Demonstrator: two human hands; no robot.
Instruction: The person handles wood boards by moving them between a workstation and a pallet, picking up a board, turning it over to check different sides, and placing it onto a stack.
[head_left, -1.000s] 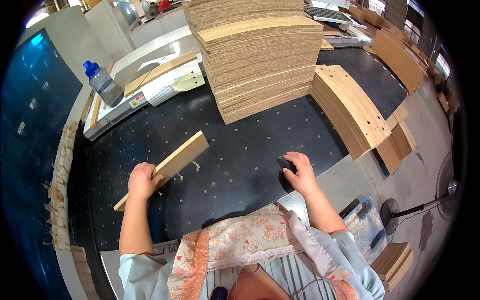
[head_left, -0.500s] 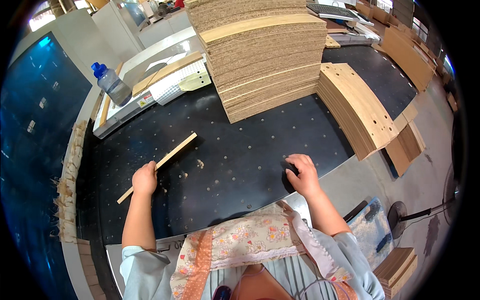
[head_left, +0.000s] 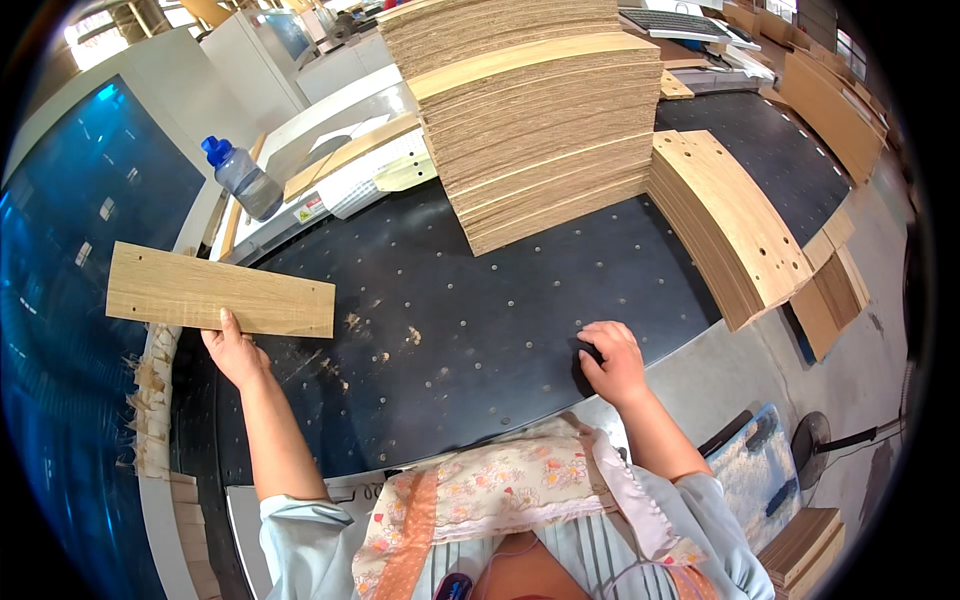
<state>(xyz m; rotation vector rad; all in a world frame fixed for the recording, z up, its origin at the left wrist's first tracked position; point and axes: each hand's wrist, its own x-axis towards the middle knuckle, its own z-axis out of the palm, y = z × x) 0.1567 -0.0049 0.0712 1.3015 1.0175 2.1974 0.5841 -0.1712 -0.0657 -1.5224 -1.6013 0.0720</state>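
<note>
My left hand (head_left: 236, 352) is closed on the lower edge of a flat wooden panel (head_left: 215, 290), thumb on its face. The panel is light brown with small holes near one end. It is held broad side toward me over the left part of the black table (head_left: 470, 340). Close to the table's front edge rests my right hand (head_left: 613, 362), loosely curved, thumb apart from the fingers and nothing visible in it. A dark patch lies under it, and I cannot tell whether it is only shadow.
A tall stack of boards (head_left: 550, 130) stands at the back, with a lower stack of drilled panels (head_left: 735, 215) to its right. At the back left, a blue-capped bottle (head_left: 243, 180) sits on a white machine bed. Wood crumbs (head_left: 413, 336) dot the tabletop. A fan-like stand (head_left: 812, 435) is on the floor.
The panel, earlier seen edge-on over the table, has been lifted left and turned so its broad face shows. My right hand stays in about the same place.
</note>
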